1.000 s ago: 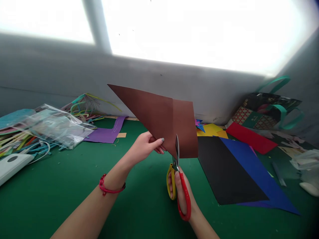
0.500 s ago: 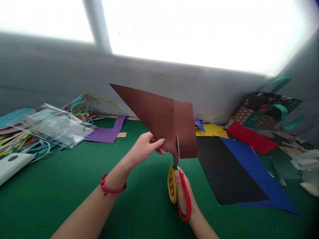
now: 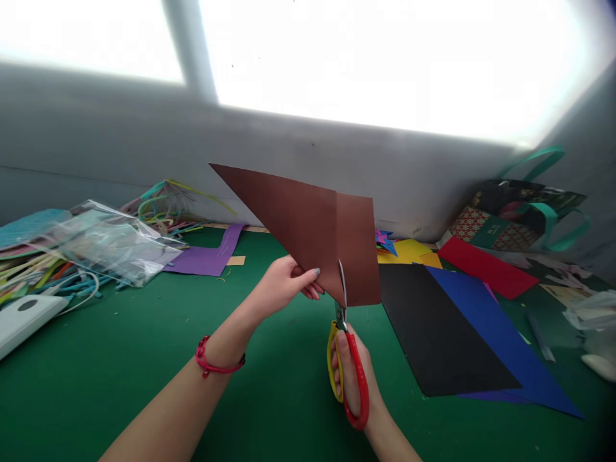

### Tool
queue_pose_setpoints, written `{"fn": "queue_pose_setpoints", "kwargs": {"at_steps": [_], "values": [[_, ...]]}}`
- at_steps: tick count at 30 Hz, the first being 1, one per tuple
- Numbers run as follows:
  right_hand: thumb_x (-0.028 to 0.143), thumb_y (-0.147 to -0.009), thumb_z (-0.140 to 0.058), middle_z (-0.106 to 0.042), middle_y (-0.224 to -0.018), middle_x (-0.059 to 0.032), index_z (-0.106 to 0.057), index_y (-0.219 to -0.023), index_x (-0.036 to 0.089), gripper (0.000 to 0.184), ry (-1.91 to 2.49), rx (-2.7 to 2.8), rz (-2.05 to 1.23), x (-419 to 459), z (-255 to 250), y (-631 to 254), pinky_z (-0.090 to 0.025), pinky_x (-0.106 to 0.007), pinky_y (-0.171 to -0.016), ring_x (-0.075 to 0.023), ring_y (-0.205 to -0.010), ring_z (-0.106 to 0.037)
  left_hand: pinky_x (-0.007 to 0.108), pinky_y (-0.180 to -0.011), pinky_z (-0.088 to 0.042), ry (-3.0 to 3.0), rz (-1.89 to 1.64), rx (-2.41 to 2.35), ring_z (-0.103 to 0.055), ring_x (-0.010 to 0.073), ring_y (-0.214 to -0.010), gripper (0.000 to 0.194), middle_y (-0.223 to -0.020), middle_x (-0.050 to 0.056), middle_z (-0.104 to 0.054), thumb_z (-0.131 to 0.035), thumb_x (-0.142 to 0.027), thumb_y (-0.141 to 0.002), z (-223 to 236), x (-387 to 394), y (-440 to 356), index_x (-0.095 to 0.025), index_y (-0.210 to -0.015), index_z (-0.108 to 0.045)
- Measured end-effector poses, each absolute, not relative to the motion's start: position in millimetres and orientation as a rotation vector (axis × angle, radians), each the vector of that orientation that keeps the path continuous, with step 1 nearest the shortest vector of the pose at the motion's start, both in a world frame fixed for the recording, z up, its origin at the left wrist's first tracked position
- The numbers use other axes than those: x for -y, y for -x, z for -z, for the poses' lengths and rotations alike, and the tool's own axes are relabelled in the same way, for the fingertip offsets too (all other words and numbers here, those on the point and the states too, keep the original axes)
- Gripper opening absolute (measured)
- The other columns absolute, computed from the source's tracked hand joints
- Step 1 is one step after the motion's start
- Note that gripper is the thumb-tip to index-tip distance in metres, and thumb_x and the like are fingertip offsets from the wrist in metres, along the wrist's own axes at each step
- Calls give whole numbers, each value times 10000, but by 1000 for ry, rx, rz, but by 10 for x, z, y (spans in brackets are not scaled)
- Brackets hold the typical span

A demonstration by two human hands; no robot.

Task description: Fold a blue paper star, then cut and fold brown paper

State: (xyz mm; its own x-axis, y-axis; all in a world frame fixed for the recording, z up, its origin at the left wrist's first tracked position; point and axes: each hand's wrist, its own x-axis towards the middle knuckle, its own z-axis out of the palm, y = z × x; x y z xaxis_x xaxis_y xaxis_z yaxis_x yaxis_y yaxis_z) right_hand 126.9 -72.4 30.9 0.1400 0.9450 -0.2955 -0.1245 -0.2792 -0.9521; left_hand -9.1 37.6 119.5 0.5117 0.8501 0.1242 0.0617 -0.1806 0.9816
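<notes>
A folded sheet of brown paper (image 3: pixel 308 215) is held up above the table, pointed at its left end, with a crease running down right of its middle. My left hand (image 3: pixel 289 282) pinches its lower edge, thumb in front and fingers behind. Scissors (image 3: pixel 341 314) with one red and one yellow handle loop are in my right hand (image 3: pixel 353 366), whose fingers pass through the loops. One blade lies in front of the paper near the crease, pointing up; the other blade is hidden behind the sheet.
On the green table (image 3: pixel 158 359), black paper (image 3: pixel 447 333) overlaps blue paper (image 3: pixel 500 327) at right. Beyond lie red paper (image 3: pixel 488 266), yellow paper (image 3: pixel 409 250) and a gift bag (image 3: pixel 495 224). Leftward are purple paper (image 3: pixel 202 260), a clear plastic bag (image 3: pixel 129 244) and a white device (image 3: pixel 29 321).
The yellow handle loop has come closer to the red one, so the scissors have closed somewhat at the paper's lower edge. My left hand and the paper have barely moved.
</notes>
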Motion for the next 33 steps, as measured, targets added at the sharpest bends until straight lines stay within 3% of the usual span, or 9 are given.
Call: {"fn": "queue_pose_setpoints", "kwargs": {"at_steps": [10, 18, 33], "values": [[575, -759, -446, -387, -467, 79, -398, -686, 209, 376, 1382, 916, -1333, 652, -223, -1328, -271, -146, -254, -43, -302, -304, 294, -575, -535, -1548, -886, -821, -639, 174, -586, 218, -655, 71, -658, -531, -319, -795, -1168, -398, 75, -103, -810, -553], [573, -774, -419, -377, -494, 65, -391, -676, 209, 377, 1253, 835, -1420, 628, -399, -1338, -281, -177, -334, -59, -364, -327, 299, -570, -535, -1594, -848, -818, -638, 175, -586, 209, -656, 61, -650, -519, -319, -801, -1129, -353, 30, -117, -848, -542], [532, -790, -433, -355, -517, 72, -415, -755, 222, 312, 1288, 892, -1224, 618, -348, -1335, -252, -183, -344, -63, -375, -281, 286, -560, -520, -1568, -696, -716, -623, 159, -564, 210, -660, 68, -638, -492, -298, -812, -1169, -297, -3, -101, -859, -552]]}}
